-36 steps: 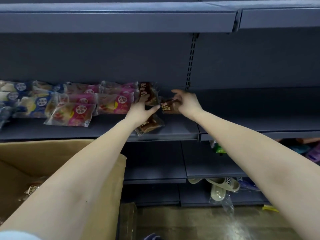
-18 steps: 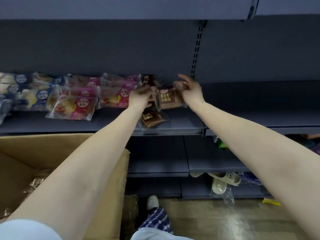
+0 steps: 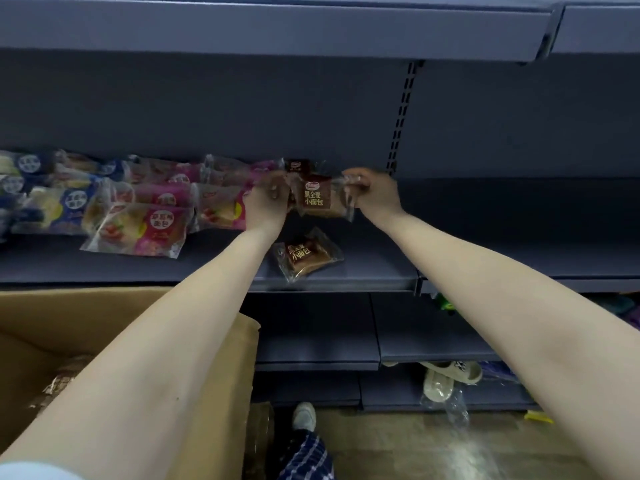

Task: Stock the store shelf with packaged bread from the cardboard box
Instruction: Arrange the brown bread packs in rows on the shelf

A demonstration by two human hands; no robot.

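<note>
— What has moved?
— The brown bread packet (image 3: 317, 199) now faces me, upright over the shelf (image 3: 363, 271).
— Your fingers?
— My left hand (image 3: 266, 206) and right hand (image 3: 375, 197) each pinch one end.

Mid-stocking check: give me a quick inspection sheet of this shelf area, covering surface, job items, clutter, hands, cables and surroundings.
Surface: dark grey metal shelf, stocked along its left part.
Job's things: brown plastic bread packet held above the shelf; second brown packet lying tilted near the front edge; pink packets and blue packets piled at left; open cardboard box below.
Clutter: loose clear plastic wrap by the bottom shelf.
Hands: left hand and right hand each grip one end of the held packet.
Cables: nothing seen.
Surroundings: pale slippers on a lower shelf; wooden floor.
</note>
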